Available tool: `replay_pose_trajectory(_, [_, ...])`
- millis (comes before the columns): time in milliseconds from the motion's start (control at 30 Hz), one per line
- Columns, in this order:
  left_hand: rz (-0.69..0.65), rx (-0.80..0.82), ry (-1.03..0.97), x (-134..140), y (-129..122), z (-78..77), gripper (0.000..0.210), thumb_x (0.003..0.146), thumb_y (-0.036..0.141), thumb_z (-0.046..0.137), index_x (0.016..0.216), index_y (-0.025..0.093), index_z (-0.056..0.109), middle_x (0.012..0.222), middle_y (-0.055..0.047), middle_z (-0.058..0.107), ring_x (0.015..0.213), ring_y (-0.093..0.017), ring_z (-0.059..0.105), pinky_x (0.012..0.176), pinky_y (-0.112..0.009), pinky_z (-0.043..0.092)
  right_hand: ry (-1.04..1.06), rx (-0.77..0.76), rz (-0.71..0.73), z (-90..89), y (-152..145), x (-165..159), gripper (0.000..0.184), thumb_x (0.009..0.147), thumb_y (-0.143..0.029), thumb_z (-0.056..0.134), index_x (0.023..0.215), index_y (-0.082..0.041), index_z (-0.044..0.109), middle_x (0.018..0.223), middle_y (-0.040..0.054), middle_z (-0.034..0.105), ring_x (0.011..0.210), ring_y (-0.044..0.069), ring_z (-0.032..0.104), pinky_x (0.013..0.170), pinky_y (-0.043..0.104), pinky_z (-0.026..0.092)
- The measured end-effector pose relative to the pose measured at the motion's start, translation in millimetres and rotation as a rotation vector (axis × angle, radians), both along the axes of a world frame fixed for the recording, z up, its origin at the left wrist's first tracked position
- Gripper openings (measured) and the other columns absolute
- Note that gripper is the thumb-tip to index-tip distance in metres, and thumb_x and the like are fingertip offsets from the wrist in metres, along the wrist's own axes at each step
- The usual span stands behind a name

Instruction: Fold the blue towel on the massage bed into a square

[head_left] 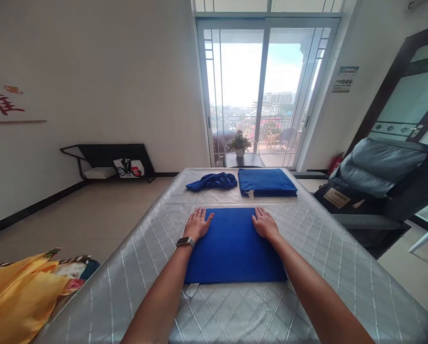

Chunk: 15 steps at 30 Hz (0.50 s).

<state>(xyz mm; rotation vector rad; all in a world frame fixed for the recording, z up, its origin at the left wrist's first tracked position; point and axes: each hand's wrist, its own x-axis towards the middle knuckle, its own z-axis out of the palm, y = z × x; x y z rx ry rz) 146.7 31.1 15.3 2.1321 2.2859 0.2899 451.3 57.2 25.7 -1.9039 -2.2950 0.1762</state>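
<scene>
A flat blue cloth point(233, 248) lies spread as a rectangle on the grey quilted mattress point(242, 310), with a small white label sticking out at its near left corner. My left hand point(197, 223) rests flat on the cloth's far left corner, fingers stretched forward; a watch is on that wrist. On the far right corner lies my right hand point(265, 222), also flat with its fingers extended. Neither hand grips anything. Beyond them sit a crumpled blue cloth point(214, 181) on the left and a neatly folded blue stack point(266, 181) with a white tag on the right.
A dark recliner point(364, 177) stands right of the mattress. Yellow fabric point(24, 291) is heaped at the lower left. Past the far edge, a potted plant point(240, 143) stands on a small table before the sliding glass doors. A black folded frame point(117, 157) leans against the left wall.
</scene>
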Motion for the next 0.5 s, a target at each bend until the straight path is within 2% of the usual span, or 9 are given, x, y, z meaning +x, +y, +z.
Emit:
replay_pose_trajectory(133, [0.011, 0.008, -0.020, -0.7, 0.3, -1.3, 0.085, 0.098, 0.068, 0.009, 0.155, 0.010, 0.033, 0.163, -0.015, 0.029, 0.152, -0.027, 0.025, 0.123, -0.046, 0.020, -0.025, 0.014, -0.008, 1.0, -0.8, -2.4, 0.064, 0.102, -0.039, 0.025, 0.157, -0.007, 0.028, 0.165, 0.0101, 0.025, 0.152, 0.020, 0.020, 0.123, 0.037, 0.012])
replay_pose_trajectory(300, [0.014, 0.008, -0.034, 0.0, 0.7, -2.0, 0.086, 0.098, 0.068, 0.009, 0.156, 0.009, 0.032, 0.164, -0.015, 0.028, 0.153, -0.027, 0.022, 0.124, -0.044, 0.018, -0.041, 0.145, -0.001, 11.4, -15.2, -4.8, 0.059, 0.101, -0.030, 0.029, 0.155, -0.007, 0.034, 0.163, 0.0113, 0.030, 0.152, 0.023, 0.021, 0.124, 0.040, 0.007])
replay_pose_trajectory(400, [0.014, 0.014, -0.032, -0.1, 0.8, -2.1, 0.085, 0.098, 0.067, 0.010, 0.155, 0.009, 0.033, 0.164, -0.016, 0.028, 0.152, -0.027, 0.023, 0.124, -0.045, 0.019, 0.063, 0.249, 0.093, 33.2, -30.1, 5.5, 0.060, 0.102, -0.031, 0.025, 0.158, -0.010, 0.027, 0.165, 0.0111, 0.026, 0.153, 0.021, 0.018, 0.125, 0.039, 0.011])
replay_pose_trajectory(433, [0.013, 0.016, -0.034, -0.3, 0.8, -2.2, 0.085, 0.098, 0.067, 0.010, 0.155, 0.010, 0.033, 0.164, -0.015, 0.029, 0.152, -0.027, 0.024, 0.124, -0.046, 0.020, 0.121, 0.329, 0.135, 45.0, -35.3, 12.3, 0.061, 0.104, -0.033, 0.023, 0.160, -0.011, 0.021, 0.166, 0.0103, 0.021, 0.153, 0.020, 0.016, 0.124, 0.038, 0.014])
replay_pose_trajectory(500, [0.010, 0.019, -0.038, -1.0, 0.9, -2.8, 0.084, 0.098, 0.067, 0.011, 0.155, 0.011, 0.034, 0.163, -0.015, 0.030, 0.152, -0.028, 0.024, 0.123, -0.047, 0.021, 0.254, 0.589, 0.182, 75.3, -45.1, 31.0, 0.062, 0.105, -0.039, 0.021, 0.162, -0.016, 0.008, 0.169, 0.0078, 0.011, 0.154, 0.019, 0.009, 0.125, 0.040, 0.016])
